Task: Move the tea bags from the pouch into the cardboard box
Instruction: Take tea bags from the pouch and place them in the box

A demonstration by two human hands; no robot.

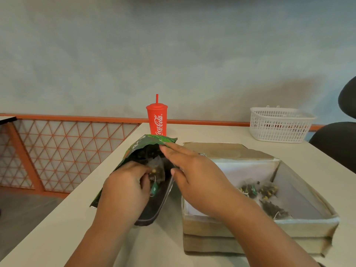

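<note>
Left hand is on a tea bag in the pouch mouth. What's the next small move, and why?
Probably draw the left hand, with the tea bag it pinches, out of the pouch toward the cardboard box. The right hand has straight fingers on the pouch's upper edge, propping it open, and the box stands open with other tea bags inside.

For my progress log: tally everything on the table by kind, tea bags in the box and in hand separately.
Cardboard box: 1
Pouch: 1
Tea bags in the box: 3
Tea bag pinched by left hand: 1
Red cup: 1
White basket: 1
Total: 8, not counting bags hidden in the pouch.
</note>
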